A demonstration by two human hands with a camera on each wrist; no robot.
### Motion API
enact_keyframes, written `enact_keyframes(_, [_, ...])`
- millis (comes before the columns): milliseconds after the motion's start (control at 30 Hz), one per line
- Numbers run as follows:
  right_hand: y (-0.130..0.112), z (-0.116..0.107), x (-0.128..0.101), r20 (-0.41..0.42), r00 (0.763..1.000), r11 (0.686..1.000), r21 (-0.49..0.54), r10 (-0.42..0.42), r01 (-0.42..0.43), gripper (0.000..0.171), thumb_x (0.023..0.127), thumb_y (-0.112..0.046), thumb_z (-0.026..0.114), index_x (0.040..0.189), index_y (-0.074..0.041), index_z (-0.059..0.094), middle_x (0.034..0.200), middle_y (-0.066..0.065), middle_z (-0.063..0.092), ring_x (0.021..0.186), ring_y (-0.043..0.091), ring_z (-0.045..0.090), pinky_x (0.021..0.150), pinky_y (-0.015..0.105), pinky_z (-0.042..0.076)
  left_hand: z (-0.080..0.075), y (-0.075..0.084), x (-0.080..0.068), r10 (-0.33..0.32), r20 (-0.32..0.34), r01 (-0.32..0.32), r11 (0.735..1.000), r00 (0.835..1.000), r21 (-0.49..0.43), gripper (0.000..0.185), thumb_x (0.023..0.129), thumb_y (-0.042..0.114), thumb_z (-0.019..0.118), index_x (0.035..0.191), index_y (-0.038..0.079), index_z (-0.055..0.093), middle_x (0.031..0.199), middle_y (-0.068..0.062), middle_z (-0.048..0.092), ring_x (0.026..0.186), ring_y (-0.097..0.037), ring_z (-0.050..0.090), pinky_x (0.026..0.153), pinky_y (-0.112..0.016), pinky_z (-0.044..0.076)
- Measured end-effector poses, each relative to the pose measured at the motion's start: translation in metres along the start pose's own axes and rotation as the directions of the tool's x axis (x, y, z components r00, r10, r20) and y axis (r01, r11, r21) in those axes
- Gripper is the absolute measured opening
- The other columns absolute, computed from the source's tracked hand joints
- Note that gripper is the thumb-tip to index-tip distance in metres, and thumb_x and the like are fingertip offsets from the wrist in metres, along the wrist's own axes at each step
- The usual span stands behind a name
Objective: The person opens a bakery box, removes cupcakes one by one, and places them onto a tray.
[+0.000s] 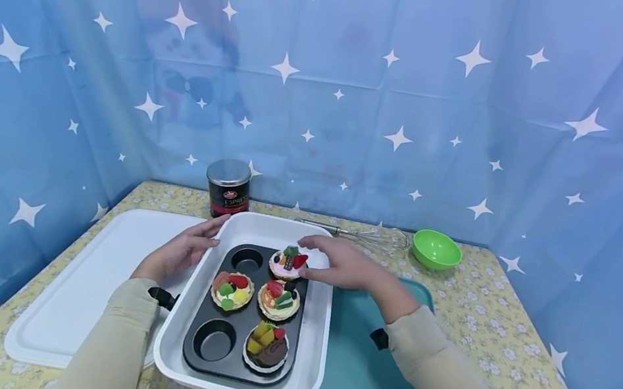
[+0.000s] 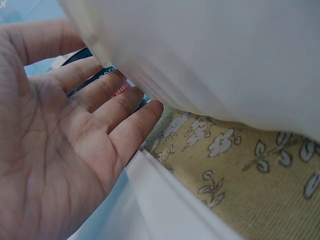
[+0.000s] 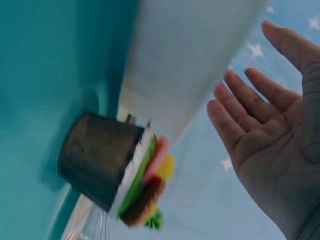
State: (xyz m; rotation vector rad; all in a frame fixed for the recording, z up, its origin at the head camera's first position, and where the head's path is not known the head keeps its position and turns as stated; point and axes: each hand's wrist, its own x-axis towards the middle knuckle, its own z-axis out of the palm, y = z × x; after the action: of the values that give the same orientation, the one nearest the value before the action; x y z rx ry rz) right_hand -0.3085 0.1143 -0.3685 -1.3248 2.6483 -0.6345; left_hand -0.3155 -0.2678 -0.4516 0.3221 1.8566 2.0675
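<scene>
A white deep tray (image 1: pixel 314 368) holds a black muffin pan (image 1: pixel 246 321) with several toy fruit tarts; two cups of the pan are bare. My left hand (image 1: pixel 183 253) lies along the tray's left wall, and in the left wrist view its extended fingers meet the wall's outer side. Near the pink-creamed tart (image 1: pixel 285 269) at the far right cup, my right hand (image 1: pixel 343 263) hovers over the tray's right rim with fingers loosely spread, holding nothing. In the right wrist view a dark cup with a layered toy topping (image 3: pixel 105 160) stands on the teal tray (image 3: pixel 45 100); my arm hides it in the head view.
A white board (image 1: pixel 70 293) lies at the left, partly under the deep tray. An espresso tin (image 1: pixel 228 189) stands behind. Along the back are a whisk (image 1: pixel 371 236) and a green bowl (image 1: pixel 436 250). Starred blue curtains (image 1: pixel 333 124) enclose the table.
</scene>
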Motion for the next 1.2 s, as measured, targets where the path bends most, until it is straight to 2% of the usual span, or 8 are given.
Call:
enact_keyframes(133, [-0.003,0.009,0.011,0.046,0.999,1.0,-0.009,0.021,-0.02,0.062,0.097,-0.036,0.066,0.149,-0.01,0.046,0.143,0.007,0.054,0.131,0.024,0.052,0.105,0.043,0.045,0.001,0.001,-0.001,0.001,-0.005,-0.001,1.0,1.0,0.002,0.069,0.101,0.007,0.048,0.163,0.02,0.02,0.167,-0.01,0.019,0.149,-0.034,0.027,0.101,-0.025,0.048])
enact_keyframes(267, [-0.005,0.017,0.018,0.048,0.998,0.999,-0.005,0.037,-0.036,0.063,0.096,-0.032,0.068,0.15,-0.009,0.044,0.138,0.007,0.054,0.124,0.023,0.054,0.102,0.042,0.046,0.003,0.001,-0.001,0.0,-0.001,0.0,1.0,1.0,0.004,0.071,0.1,0.007,0.049,0.163,0.02,0.019,0.167,-0.01,0.018,0.149,-0.034,0.026,0.1,-0.025,0.048])
enact_keyframes(467, [-0.006,0.028,0.025,0.047,0.995,0.996,-0.027,0.084,-0.083,0.07,0.097,-0.031,0.067,0.155,-0.007,0.036,0.151,0.013,0.044,0.112,0.018,0.057,0.097,0.042,0.049,0.004,0.001,-0.002,-0.005,-0.012,0.005,1.0,1.0,-0.01,0.071,0.1,0.006,0.049,0.163,0.02,0.019,0.167,-0.01,0.018,0.15,-0.034,0.025,0.1,-0.023,0.048])
enact_keyframes(600, [-0.007,0.034,0.03,0.038,0.99,0.989,-0.057,0.139,-0.137,0.075,0.096,-0.034,0.069,0.156,-0.008,0.032,0.152,0.013,0.043,0.104,0.015,0.06,0.091,0.038,0.05,0.004,0.001,-0.001,-0.005,-0.015,0.004,1.0,1.0,-0.014,0.071,0.1,0.005,0.048,0.163,0.02,0.019,0.167,-0.009,0.017,0.15,-0.033,0.023,0.101,-0.023,0.047])
enact_keyframes(733, [-0.009,0.04,0.032,0.011,0.989,0.985,-0.095,0.148,-0.147,0.076,0.095,-0.035,0.071,0.155,-0.006,0.035,0.135,0.012,0.059,0.094,0.015,0.063,0.079,0.036,0.051,0.003,0.0,-0.001,-0.007,-0.025,0.007,1.0,1.0,-0.004,0.071,0.1,0.005,0.049,0.163,0.02,0.02,0.167,-0.009,0.017,0.151,-0.032,0.023,0.101,-0.022,0.046])
enact_keyframes(833, [-0.01,0.044,0.032,-0.012,0.989,0.981,-0.121,0.148,-0.148,0.074,0.095,-0.035,0.071,0.153,-0.004,0.037,0.122,0.01,0.065,0.091,0.017,0.065,0.075,0.034,0.052,0.003,0.0,-0.001,-0.012,-0.026,0.012,1.0,1.0,-0.002,0.07,0.1,0.005,0.049,0.162,0.021,0.021,0.167,-0.008,0.017,0.151,-0.031,0.023,0.102,-0.023,0.045])
enact_keyframes(1000, [-0.01,0.047,0.032,-0.042,0.987,0.977,-0.137,0.158,-0.162,0.073,0.095,-0.038,0.071,0.153,-0.008,0.039,0.12,0.006,0.064,0.09,0.012,0.063,0.076,0.032,0.053,0.003,0.0,-0.002,-0.02,-0.04,0.02,1.0,0.999,0.0,0.07,0.1,0.006,0.049,0.162,0.022,0.022,0.168,-0.006,0.017,0.151,-0.03,0.023,0.102,-0.022,0.045])
enact_keyframes(1200, [-0.011,0.046,0.031,-0.04,0.985,0.982,-0.083,0.165,-0.168,0.072,0.095,-0.037,0.071,0.153,-0.008,0.039,0.095,-0.001,0.058,0.07,0.007,0.056,0.066,0.032,0.049,0.002,0.0,-0.002,0.007,-0.009,-0.007,1.0,1.0,0.014,0.07,0.102,0.006,0.049,0.163,0.021,0.018,0.168,-0.007,0.013,0.151,-0.031,0.02,0.101,-0.022,0.046])
